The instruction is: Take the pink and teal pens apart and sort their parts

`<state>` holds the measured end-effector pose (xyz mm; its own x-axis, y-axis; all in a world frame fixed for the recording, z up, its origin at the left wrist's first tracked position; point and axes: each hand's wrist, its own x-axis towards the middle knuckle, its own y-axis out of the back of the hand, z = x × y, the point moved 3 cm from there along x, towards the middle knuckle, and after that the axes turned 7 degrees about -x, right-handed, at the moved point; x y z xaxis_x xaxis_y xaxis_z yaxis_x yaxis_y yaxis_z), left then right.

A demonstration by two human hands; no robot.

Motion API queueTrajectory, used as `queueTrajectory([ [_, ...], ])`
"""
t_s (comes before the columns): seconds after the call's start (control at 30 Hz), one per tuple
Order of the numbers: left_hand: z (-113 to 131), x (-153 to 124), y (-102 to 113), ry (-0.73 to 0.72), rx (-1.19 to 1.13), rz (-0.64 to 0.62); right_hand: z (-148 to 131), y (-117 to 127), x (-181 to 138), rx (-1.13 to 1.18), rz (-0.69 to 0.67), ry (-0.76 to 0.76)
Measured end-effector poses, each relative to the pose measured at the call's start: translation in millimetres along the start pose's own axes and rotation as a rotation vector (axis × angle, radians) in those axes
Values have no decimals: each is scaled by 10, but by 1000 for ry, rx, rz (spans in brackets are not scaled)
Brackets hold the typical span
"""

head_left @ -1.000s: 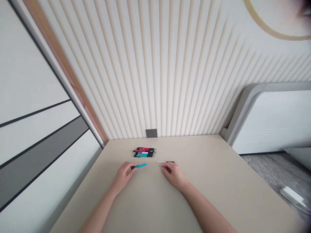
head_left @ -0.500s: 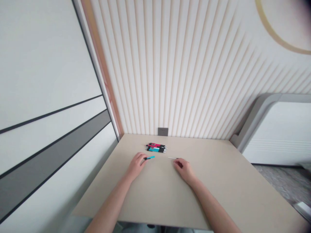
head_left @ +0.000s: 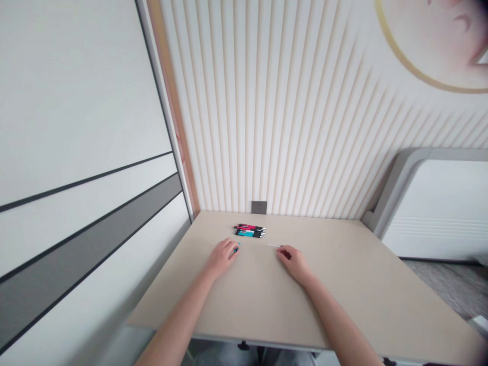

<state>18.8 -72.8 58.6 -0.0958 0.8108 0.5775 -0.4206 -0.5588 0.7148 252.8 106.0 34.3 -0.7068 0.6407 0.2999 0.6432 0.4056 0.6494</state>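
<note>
Teal pen (head_left: 237, 247) pinched in left hand (head_left: 221, 257) (barrel mostly hidden by fingers); thin white-and-black pen (head_left: 275, 245) just beside curled right hand (head_left: 293, 264), grip unclear; pen bundle (head_left: 248, 230) just ahead on desk (head_left: 343, 284).

- You face a cream fluted wall panel (head_left: 267, 112) with a grey socket plate (head_left: 258, 207) at desk level.
- To your left: white wall panelling (head_left: 76, 127), grey-striped.
- To your right: a white, grey-trimmed unit (head_left: 434, 203) on grey flooring (head_left: 446, 284).
- Above it: a gold-ringed circular wall motif (head_left: 430, 46).
</note>
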Motion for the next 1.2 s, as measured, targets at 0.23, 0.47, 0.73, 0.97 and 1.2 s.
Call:
queueTrajectory([
  [0.23,112,13,-30,-24,52,-234,1,-5,2,-33,-43,57],
  [0.47,224,15,27,-41,28,-251,-93,30,-42,-31,-20,50],
  [0.73,238,41,35,-26,-30,-242,-311,-208,54,-73,-18,61],
  [0.97,193,84,49,60,-111,-207,-642,-612,276,-105,-72,161],
  [1.2,114,105,13,105,-150,-207,-630,-617,278,-95,-89,173],
])
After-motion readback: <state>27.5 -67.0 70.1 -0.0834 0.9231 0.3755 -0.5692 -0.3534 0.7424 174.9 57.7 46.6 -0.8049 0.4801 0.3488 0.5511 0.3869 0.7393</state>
